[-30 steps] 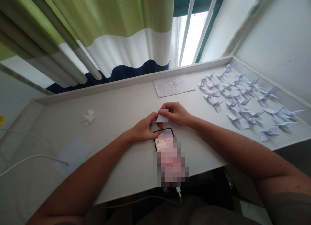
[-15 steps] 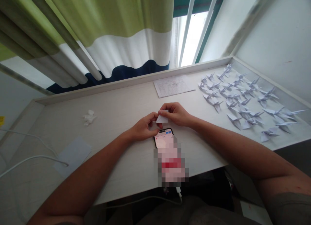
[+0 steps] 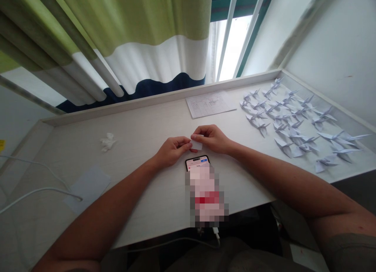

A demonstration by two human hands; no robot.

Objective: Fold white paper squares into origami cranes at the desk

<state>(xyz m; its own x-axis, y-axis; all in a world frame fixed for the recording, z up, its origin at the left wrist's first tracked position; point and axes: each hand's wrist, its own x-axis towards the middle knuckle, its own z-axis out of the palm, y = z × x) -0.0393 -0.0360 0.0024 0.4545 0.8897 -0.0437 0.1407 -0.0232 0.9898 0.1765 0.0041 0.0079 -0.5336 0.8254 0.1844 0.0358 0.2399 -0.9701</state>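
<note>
A small folded piece of white paper (image 3: 196, 145) is pinched between my two hands, above the middle of the table. My left hand (image 3: 172, 150) grips its left edge, thumb and fingers pressed together. On the upper right side, my right hand (image 3: 212, 139) holds it with the thumb on top. The fingers cover part of the paper. Just below the hands lies a phone (image 3: 198, 161) with its screen lit; most of the screen is blurred out. Several folded white paper cranes (image 3: 293, 123) stand in rows on the right side of the table.
A printed sheet (image 3: 210, 104) lies toward the table's back edge. At the left are a crumpled tissue (image 3: 108, 142) and white paper sheets (image 3: 88, 188) with a white cable (image 3: 44, 190) across them. Raised rims border the white table (image 3: 141, 123). A charging cable (image 3: 216, 233) hangs at the front.
My left thumb has moved up from beside the phone onto the paper. The paper's visible part has changed from a triangular shape to a smaller, four-sided one.
</note>
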